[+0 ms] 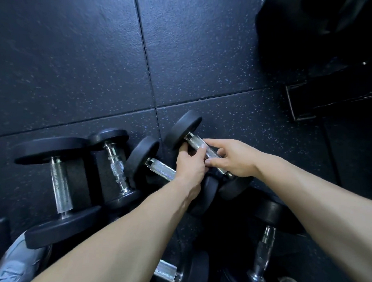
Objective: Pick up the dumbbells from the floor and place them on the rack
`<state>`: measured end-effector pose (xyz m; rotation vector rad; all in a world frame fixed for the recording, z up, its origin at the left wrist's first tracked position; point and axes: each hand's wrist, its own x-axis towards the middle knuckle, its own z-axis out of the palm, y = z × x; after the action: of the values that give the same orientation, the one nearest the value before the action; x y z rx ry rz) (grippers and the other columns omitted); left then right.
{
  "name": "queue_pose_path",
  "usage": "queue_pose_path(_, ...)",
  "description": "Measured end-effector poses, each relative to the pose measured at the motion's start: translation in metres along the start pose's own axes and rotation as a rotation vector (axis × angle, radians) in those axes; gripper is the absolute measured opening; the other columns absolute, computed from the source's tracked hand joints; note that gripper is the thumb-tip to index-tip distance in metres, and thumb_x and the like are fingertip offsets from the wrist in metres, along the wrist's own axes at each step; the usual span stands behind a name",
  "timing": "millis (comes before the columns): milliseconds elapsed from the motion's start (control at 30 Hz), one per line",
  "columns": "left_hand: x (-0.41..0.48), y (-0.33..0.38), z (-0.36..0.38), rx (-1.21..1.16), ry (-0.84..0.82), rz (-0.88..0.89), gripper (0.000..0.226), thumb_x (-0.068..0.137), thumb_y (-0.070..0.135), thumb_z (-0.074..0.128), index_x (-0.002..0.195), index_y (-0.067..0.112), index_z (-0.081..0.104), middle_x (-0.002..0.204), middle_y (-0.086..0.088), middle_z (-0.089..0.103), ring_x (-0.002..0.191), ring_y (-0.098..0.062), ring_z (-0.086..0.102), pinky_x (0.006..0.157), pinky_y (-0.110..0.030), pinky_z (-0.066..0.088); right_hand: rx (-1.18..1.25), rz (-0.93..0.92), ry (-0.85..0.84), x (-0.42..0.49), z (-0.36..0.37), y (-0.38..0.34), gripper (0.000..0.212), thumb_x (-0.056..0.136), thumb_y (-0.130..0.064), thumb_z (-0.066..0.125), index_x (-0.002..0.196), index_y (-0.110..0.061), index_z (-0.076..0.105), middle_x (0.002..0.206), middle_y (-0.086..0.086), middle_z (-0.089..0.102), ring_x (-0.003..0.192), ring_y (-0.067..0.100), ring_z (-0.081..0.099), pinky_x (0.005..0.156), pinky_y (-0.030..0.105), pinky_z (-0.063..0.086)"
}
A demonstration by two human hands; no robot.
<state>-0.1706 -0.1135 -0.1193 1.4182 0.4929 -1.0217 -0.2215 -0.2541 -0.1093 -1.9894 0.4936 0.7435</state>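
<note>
My left hand (190, 165) and right hand (233, 159) both curl their fingers round the knurled handle of the gripped dumbbell (184, 128). It sits tilted at the rubber floor (77, 61); I cannot tell whether it is lifted. Just left of it lies a second dumbbell (142, 158). Further left are a slim dumbbell (116, 159) and a large dumbbell (59, 186).
</note>
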Motion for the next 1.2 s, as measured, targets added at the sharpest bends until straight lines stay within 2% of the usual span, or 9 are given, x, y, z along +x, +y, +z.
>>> queue_pose_path(133,-0.020,0.021,0.011,0.041,-0.065,0.069,0.018,0.102,0.016,0.063,0.120,0.020,0.060,0.101,-0.009,0.073,0.093,-0.031,0.075,0.084,-0.043,0.063,0.091,-0.009,0.134,-0.028,-0.005,-0.005,0.053,0.091,-0.048,0.068,0.128,-0.076,0.043,0.077,0.003,0.068,0.063,0.015,0.056,0.071,0.044,0.057)
queue_pose_path(267,-0.058,0.054,0.022,0.074,-0.183,0.113,0.016,0.102,0.015,0.064,0.117,0.020,0.061,0.121,-0.029,0.070,0.103,-0.042,0.075,0.080,-0.043,0.065,0.092,0.035,0.261,-0.069,-0.027,-0.033,0.062,0.091,-0.052,0.067,0.145,-0.062,0.040,0.079,0.004,0.067,0.062,0.010,0.056,0.068,0.034,0.052)
queue_pose_path(433,-0.123,0.116,0.034,0.249,-0.326,0.188,0.030,0.100,0.016,0.067,0.128,0.010,0.062,0.113,-0.031,0.071,0.083,-0.026,0.078,0.068,-0.030,0.062,0.202,0.065,0.396,-0.146,-0.047,-0.092,0.065,0.090,-0.052,0.066,0.147,-0.063,0.035,0.068,-0.009,0.055,0.059,0.004,0.049,0.065,0.026,0.041)
queue_pose_path(633,-0.225,0.188,0.054,0.585,-0.488,0.284,0.032,0.088,0.030,0.076,0.118,0.024,0.069,0.106,-0.027,0.074,0.096,-0.038,0.077,0.086,-0.057,0.063,0.402,0.109,0.535,-0.266,-0.062,-0.173,0.062,0.094,-0.035,0.067,0.146,-0.054,0.040,0.056,-0.038,0.055,0.055,-0.011,0.054,0.057,0.011,0.032)
queue_pose_path(800,-0.326,0.234,0.098,0.769,-0.623,0.325,0.039,0.076,0.044,0.077,0.112,0.029,0.072,0.098,-0.019,0.077,0.095,-0.040,0.075,0.084,-0.061,0.061,0.628,0.131,0.656,-0.381,-0.089,-0.234,0.050,0.096,-0.025,0.068,0.121,-0.062,0.047,0.056,-0.026,0.063,0.051,-0.003,0.055,0.054,0.011,0.041)
queue_pose_path(900,-0.386,0.252,0.138,0.827,-0.717,0.362,0.026,0.080,0.039,0.076,0.106,0.032,0.073,0.097,-0.014,0.077,0.095,-0.038,0.075,0.085,-0.060,0.061,0.743,0.139,0.759,-0.448,-0.108,-0.255,0.049,0.095,-0.022,0.069,0.123,-0.060,0.052,0.055,-0.019,0.064,0.048,0.000,0.053,0.052,0.012,0.040)
queue_pose_path(1067,-0.483,0.270,0.233,0.877,-0.929,0.379,0.023,0.084,0.033,0.071,0.107,0.034,0.074,0.103,-0.013,0.078,0.101,-0.040,0.073,0.094,-0.061,0.058,0.836,0.118,0.987,-0.552,-0.155,-0.252,0.062,0.091,-0.015,0.074,0.120,-0.065,0.054,0.086,-0.024,0.078,0.081,-0.005,0.074,0.075,0.010,0.051)
queue_pose_path(1133,-0.508,0.272,0.270,0.891,-1.002,0.388,0.022,0.089,0.026,0.069,0.109,0.030,0.075,0.106,-0.020,0.077,0.099,-0.035,0.075,0.096,-0.055,0.059,0.833,0.118,1.052,-0.579,-0.176,-0.247,0.061,0.091,-0.019,0.075,0.120,-0.067,0.053,0.094,-0.023,0.079,0.090,-0.001,0.075,0.087,0.020,0.057)
queue_pose_path(1200,-0.540,0.270,0.319,0.908,-1.074,0.364,0.020,0.095,0.016,0.067,0.112,0.024,0.075,0.109,-0.022,0.076,0.094,-0.029,0.074,0.092,-0.045,0.060,0.855,0.118,1.162,-0.622,-0.200,-0.238,0.058,0.092,-0.023,0.075,0.120,-0.068,0.053,0.093,-0.022,0.079,0.087,-0.001,0.074,0.083,0.020,0.058)
